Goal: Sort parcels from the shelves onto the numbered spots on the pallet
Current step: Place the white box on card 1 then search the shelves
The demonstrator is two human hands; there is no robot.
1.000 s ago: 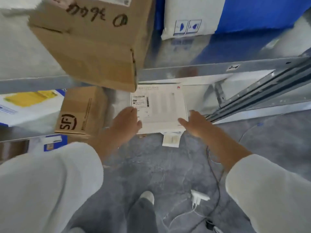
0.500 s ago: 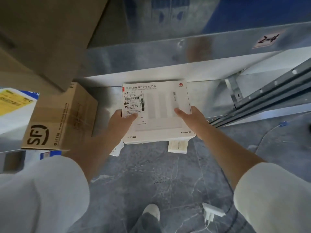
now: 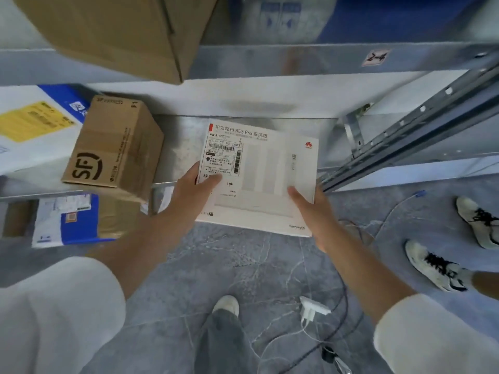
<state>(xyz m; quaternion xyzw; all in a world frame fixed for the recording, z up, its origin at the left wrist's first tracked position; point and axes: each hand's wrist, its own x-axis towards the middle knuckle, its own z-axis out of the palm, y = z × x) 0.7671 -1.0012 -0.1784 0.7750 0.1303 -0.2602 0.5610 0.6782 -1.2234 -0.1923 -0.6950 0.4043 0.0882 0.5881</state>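
Pick-up step: the white parcel [image 3: 259,179] is gripped at its sides by left hand [image 3: 194,190] and right hand [image 3: 310,209], partly over the shelf [image 3: 183,147] edge. Next: read the label, carry to the matching pallet spot, out of view.

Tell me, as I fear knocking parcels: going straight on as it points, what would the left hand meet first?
The flat white cardboard box the left hand grips; beyond it, probably the grey metal shelf, right of the brown SF carton. Depth unclear.

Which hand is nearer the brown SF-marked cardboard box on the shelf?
Left. The left hand grips the flat white router box at its left edge, beside the brown SF cardboard box; the right hand grips the opposite edge, farther away.
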